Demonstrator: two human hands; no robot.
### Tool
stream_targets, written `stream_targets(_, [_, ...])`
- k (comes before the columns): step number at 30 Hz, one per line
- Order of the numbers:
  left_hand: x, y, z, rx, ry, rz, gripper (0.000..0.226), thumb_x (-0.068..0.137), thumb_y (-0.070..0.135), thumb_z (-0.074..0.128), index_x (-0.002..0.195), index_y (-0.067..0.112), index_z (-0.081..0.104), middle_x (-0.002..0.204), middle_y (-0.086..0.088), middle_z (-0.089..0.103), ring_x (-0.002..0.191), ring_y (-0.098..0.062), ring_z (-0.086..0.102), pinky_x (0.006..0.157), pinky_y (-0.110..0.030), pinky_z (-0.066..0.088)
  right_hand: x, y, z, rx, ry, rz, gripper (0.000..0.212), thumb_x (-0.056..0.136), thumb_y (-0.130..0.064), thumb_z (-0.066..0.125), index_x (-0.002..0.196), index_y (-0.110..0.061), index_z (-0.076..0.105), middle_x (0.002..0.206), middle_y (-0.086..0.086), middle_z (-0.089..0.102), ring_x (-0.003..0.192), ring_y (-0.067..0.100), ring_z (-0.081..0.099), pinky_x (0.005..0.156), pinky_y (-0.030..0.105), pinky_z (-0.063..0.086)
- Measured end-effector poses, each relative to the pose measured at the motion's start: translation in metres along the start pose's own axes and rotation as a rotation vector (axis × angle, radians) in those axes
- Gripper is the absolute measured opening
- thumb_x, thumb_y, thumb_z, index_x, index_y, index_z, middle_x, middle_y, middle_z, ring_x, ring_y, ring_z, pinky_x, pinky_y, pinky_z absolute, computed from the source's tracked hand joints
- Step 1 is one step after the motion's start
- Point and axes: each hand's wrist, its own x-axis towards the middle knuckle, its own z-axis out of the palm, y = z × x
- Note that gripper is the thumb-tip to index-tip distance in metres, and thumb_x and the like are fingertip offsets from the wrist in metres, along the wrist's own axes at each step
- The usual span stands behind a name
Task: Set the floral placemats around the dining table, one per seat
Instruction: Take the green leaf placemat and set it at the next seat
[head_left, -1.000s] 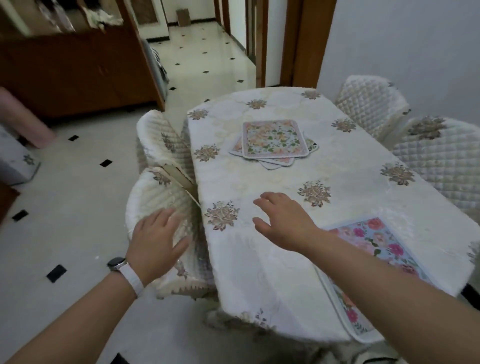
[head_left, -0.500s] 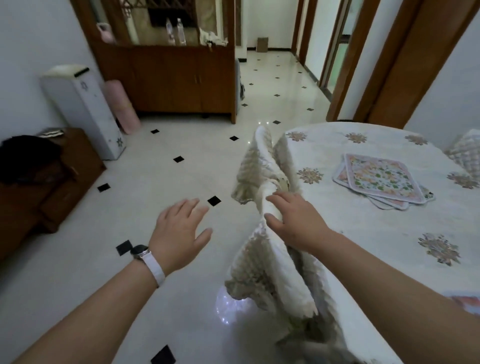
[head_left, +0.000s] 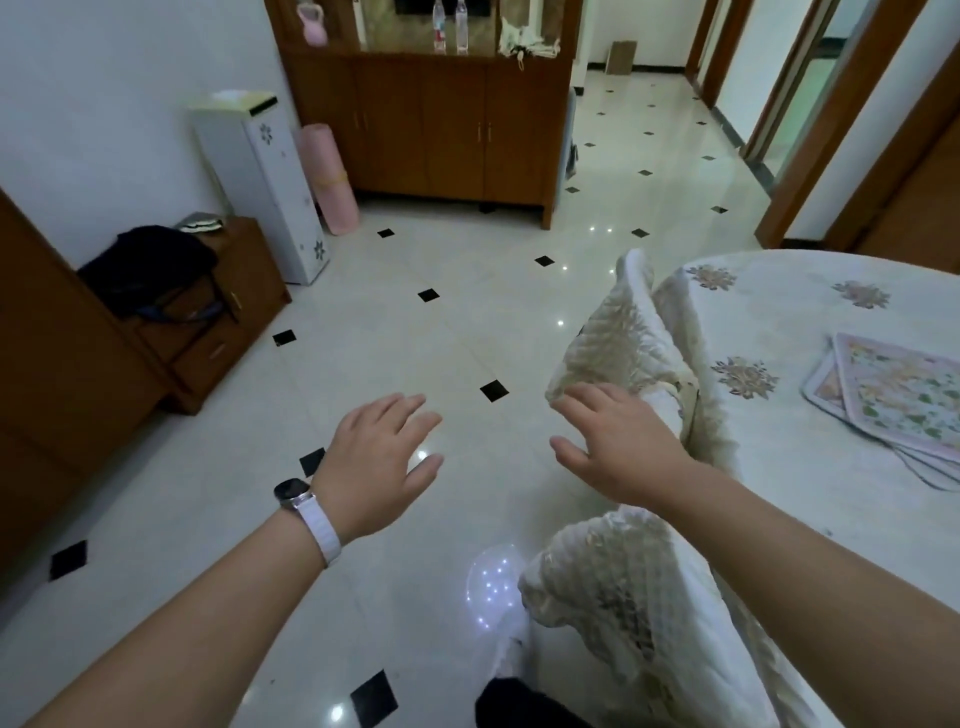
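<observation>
A stack of floral placemats (head_left: 901, 402) lies on the dining table (head_left: 810, 467) at the right edge, under a cream cloth with brown flower prints. Both my hands float over the tiled floor, left of the table. My left hand (head_left: 382, 460), with a white watch on the wrist, is open and holds nothing. My right hand (head_left: 615, 444) is open too, its fingers spread just in front of a quilted chair back (head_left: 618, 343). A second quilted chair (head_left: 639, 603) sits under my right forearm.
A wooden cabinet (head_left: 441, 119) stands at the back with bottles on it. A white appliance (head_left: 260, 182) and a pink roll (head_left: 332, 176) are against the left wall. A low wooden unit (head_left: 208, 322) carries a dark bag. Open tiled floor (head_left: 415, 338) lies ahead.
The view has swung left, away from the table. My right hand has come off the chair cover and both hands now hang open over the floor. The placemat near the table edge has left the view.
</observation>
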Motion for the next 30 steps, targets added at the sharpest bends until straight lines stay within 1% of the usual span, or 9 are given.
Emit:
stream_targets(5, [0.053,-0.038,0.015,0.041,-0.048,-0.053,0.048,0.088,0.051,0.041,0.123,0.023,0.058,0.135,-0.003,0.056,0.126,-0.028,0.048,0.101,-0.043,0.037,0.078,0.015,0.02,0.03,-0.012,-0.043,0.052,0.093,-0.05,0.042,0.138,-0.025,0.047,0.146,-0.001,0.045,0.132,0.022,0.04,0.101,0.04,0.039])
stream_targets(10, [0.134,-0.069,0.022,0.087,-0.115,-0.067,0.05,0.089,0.051,0.039,0.127,0.023,0.056,0.137,-0.002,0.054,0.128,-0.026,0.046,0.103,-0.043,0.035,0.156,0.043,0.026,0.09,-0.018,-0.054,0.05,0.093,-0.049,0.045,0.135,-0.022,0.051,0.142,0.0,0.05,0.13,0.025,0.043,0.097,0.04,0.041])
stream_targets(12, [0.166,-0.074,0.027,0.1,-0.12,-0.057,0.05,0.089,0.051,0.039,0.126,0.023,0.057,0.136,-0.002,0.055,0.128,-0.026,0.046,0.103,-0.043,0.035,0.182,0.058,0.024,0.091,-0.031,-0.042,0.051,0.093,-0.051,0.041,0.136,-0.024,0.049,0.145,0.0,0.047,0.133,0.024,0.039,0.099,0.04,0.038])
stream_targets(15, [0.21,-0.08,0.033,0.105,-0.112,-0.025,0.05,0.089,0.051,0.038,0.125,0.023,0.058,0.136,-0.001,0.055,0.128,-0.025,0.046,0.102,-0.042,0.036,0.217,0.08,0.017,0.095,-0.027,-0.019,0.065,0.087,-0.057,0.023,0.135,-0.024,0.05,0.145,0.0,0.047,0.133,0.024,0.039,0.1,0.04,0.037])
stream_targets(17, [0.234,-0.082,0.036,0.1,-0.105,-0.011,0.05,0.089,0.051,0.039,0.126,0.023,0.057,0.137,-0.001,0.054,0.128,-0.025,0.046,0.103,-0.041,0.035,0.236,0.091,0.015,0.1,-0.025,-0.019,0.067,0.085,-0.057,0.021,0.134,-0.023,0.051,0.143,0.001,0.049,0.132,0.024,0.041,0.1,0.041,0.037])
stream_targets(20, [0.263,-0.084,0.04,0.072,-0.073,0.004,0.049,0.088,0.05,0.041,0.124,0.022,0.059,0.136,-0.002,0.055,0.129,-0.026,0.045,0.103,-0.04,0.033,0.257,0.103,0.01,0.105,-0.011,-0.02,0.061,0.085,-0.055,0.028,0.128,-0.022,0.056,0.136,0.001,0.054,0.127,0.025,0.046,0.097,0.041,0.041])
stream_targets(23, [0.29,-0.086,0.043,0.051,-0.037,0.025,0.047,0.088,0.048,0.044,0.123,0.021,0.06,0.136,-0.004,0.055,0.128,-0.028,0.046,0.102,-0.042,0.036,0.27,0.112,0.005,0.112,0.003,0.007,0.057,0.085,-0.054,0.031,0.124,-0.021,0.059,0.133,0.002,0.058,0.123,0.026,0.051,0.093,0.042,0.044])
stream_targets(30, [0.368,-0.098,0.067,0.012,-0.023,0.1,0.048,0.087,0.048,0.043,0.121,0.02,0.06,0.134,-0.005,0.056,0.127,-0.028,0.047,0.101,-0.043,0.037,0.311,0.147,0.008,0.091,-0.036,0.083,0.065,0.085,-0.057,0.023,0.134,-0.024,0.049,0.145,0.001,0.046,0.134,0.023,0.039,0.102,0.041,0.036])
